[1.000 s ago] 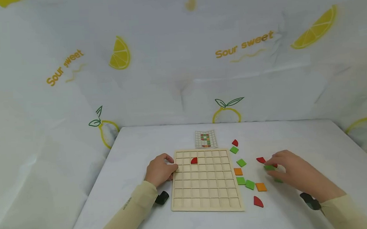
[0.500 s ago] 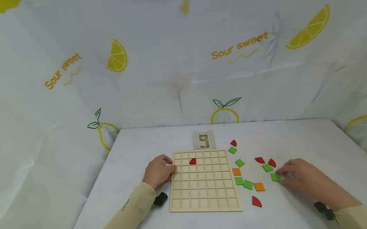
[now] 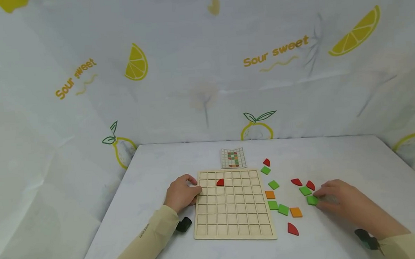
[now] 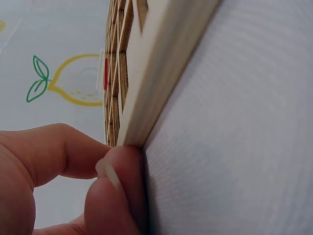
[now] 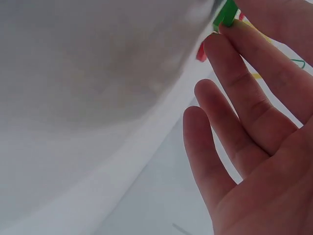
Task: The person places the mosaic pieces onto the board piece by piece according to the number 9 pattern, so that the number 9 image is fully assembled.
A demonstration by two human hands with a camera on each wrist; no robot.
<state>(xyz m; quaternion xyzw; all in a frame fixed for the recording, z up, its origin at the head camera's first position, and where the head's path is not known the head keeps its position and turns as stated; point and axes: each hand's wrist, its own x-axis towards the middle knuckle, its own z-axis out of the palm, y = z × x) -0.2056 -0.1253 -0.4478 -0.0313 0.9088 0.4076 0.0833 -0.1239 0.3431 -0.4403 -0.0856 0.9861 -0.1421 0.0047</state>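
The wooden grid board (image 3: 238, 238) lies flat, with one red quarter-round piece (image 3: 220, 182) in a cell of its second row. My left hand (image 3: 181, 194) holds the board's left edge, its thumb and fingers against the rim (image 4: 161, 73) in the left wrist view. Off to the right, my right hand (image 3: 348, 202) pinches a green square tile (image 3: 311, 200) between thumb and index finger. That tile (image 5: 225, 13) shows at the top of the right wrist view, where the other fingers of the hand (image 5: 259, 122) are extended.
A small patterned grid card (image 3: 233, 158) lies behind the board. Several loose green, orange (image 3: 296, 212) and red (image 3: 292, 229) pieces are scattered right of the board. Another green tile (image 3: 305, 191) and two red pieces lie close behind the pinched tile.
My right hand has moved right and toward the front, from the rear green tile to the one it now pinches. My left hand has stayed at the board's edge.
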